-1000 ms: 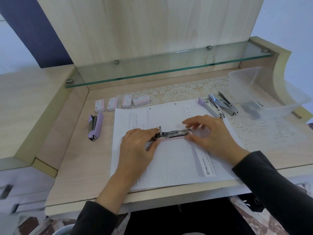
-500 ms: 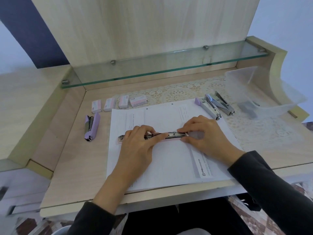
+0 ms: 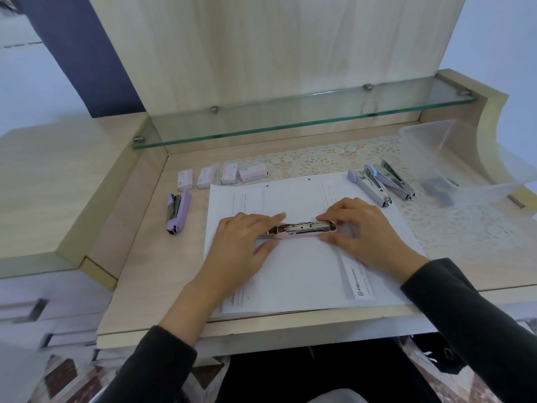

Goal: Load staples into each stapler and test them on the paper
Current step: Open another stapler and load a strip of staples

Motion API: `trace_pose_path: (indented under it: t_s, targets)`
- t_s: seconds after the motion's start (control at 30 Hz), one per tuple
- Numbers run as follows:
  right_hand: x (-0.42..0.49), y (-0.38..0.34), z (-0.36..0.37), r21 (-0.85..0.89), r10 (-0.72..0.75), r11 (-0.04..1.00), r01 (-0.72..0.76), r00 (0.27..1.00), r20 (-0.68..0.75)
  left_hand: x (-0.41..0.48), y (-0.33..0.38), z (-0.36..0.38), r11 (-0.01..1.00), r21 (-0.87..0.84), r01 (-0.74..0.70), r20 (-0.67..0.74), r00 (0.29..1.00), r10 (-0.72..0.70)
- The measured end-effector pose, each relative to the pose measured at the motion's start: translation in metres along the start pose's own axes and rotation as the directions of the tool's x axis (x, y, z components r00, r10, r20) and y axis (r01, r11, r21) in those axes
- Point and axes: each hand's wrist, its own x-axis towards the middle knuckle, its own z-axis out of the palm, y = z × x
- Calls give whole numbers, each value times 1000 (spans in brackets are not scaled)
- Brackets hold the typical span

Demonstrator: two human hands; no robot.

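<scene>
A pink stapler [image 3: 302,230] lies sideways on the white sheets of paper [image 3: 305,274] in the middle of the desk, its metal staple channel facing up. My left hand [image 3: 244,242] holds its left end between fingers and thumb and hides that end. My right hand [image 3: 363,231] pinches the right end with curled fingers. A purple stapler [image 3: 177,212] lies left of the paper. Two more staplers, one lilac-tipped [image 3: 369,188] and one blue-tipped [image 3: 390,179], lie opened at the right. Several staple boxes [image 3: 229,173] stand in a row behind the paper.
A clear plastic container [image 3: 430,146] with a dark item inside sits at the back right on a lace mat [image 3: 319,161]. A glass shelf [image 3: 290,123] overhangs the back of the desk. A raised wooden ledge [image 3: 72,184] borders the left side.
The stapler's raised part has gone down flat on the paper. My left hand has slid over its left end, which stuck out half a second ago. My right hand stays at the right end.
</scene>
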Motion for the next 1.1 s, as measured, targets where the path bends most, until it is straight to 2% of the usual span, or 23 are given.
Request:
trace_pose_path:
  t_s: [0.2, 0.37, 0.53, 0.67, 0.77, 0.9, 1.0, 1.1]
  targets:
    - [0, -6, -4, 50, 69, 996, -70, 997, 17, -11, -25, -23, 987, 0, 159, -27, 987, -159]
    - [0, -17, -11, 39, 100, 994, -101, 995, 17, -12, -38, -38, 968, -19, 249, 5, 969, -249]
    - [5, -34, -15, 120, 81, 990, -80, 997, -2, -6, -20, -50, 945, -207, 255, 51, 967, -250]
    - [11, -49, -16, 287, 76, 956, -64, 997, -32, 4, 3, -48, 793, -534, 293, 16, 941, -337]
    - [14, -59, -7, 358, 75, 931, -66, 997, -10, 9, 18, -38, 694, -649, 313, -14, 906, -422]
    - [15, -61, 0, 486, 113, 867, -113, 993, 29, 10, 25, -40, 665, -666, 338, -1, 891, -454]
    - [14, -57, 0, 507, 127, 853, -125, 991, 32, 8, 27, -41, 702, -611, 366, 8, 890, -456]
    - [12, -59, 4, 483, 107, 869, -103, 994, 20, 6, 36, -41, 784, -513, 349, -4, 913, -409]
